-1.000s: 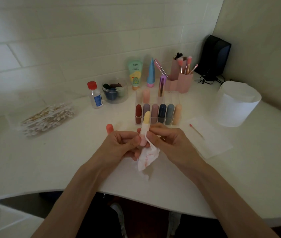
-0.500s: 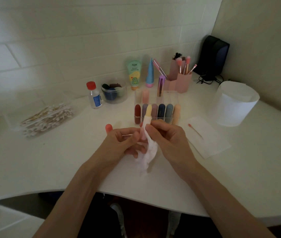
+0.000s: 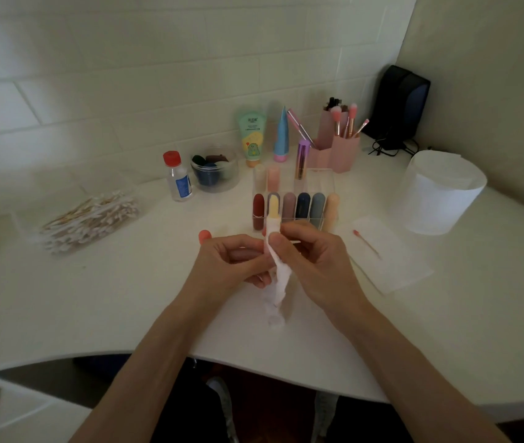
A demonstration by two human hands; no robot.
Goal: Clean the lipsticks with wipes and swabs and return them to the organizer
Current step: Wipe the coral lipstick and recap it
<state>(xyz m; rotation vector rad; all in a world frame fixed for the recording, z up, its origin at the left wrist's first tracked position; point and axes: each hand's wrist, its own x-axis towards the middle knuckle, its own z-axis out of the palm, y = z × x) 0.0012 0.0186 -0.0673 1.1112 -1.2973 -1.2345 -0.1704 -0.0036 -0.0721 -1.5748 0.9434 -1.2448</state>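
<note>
A pale yellow lipstick (image 3: 273,204) pokes up out of a white wipe (image 3: 278,279), just in front of the clear organizer (image 3: 319,174). My right hand (image 3: 313,263) pinches the wipe around the lipstick. My left hand (image 3: 227,262) curls round the lipstick's mauve lower part (image 3: 242,254). A thin swab stick (image 3: 295,242) shows by my right fingers. The organizer's front row holds dark red (image 3: 258,211), mauve, navy, grey-blue and peach lipsticks. An orange cap (image 3: 204,236) stands on the table left of my hands.
A used red-tipped swab (image 3: 366,243) lies on a flat wipe (image 3: 394,266) at the right, near a white wipe canister (image 3: 439,193). A box of cotton swabs (image 3: 91,219) sits far left. A red-capped bottle (image 3: 179,179), bowl, tubes and brush holder (image 3: 340,148) line the wall.
Both hands have moved slightly away from me toward the organizer. The wipe has been twisted round the lipstick, its red-stained part has turned out of sight, and its tail hangs longer.
</note>
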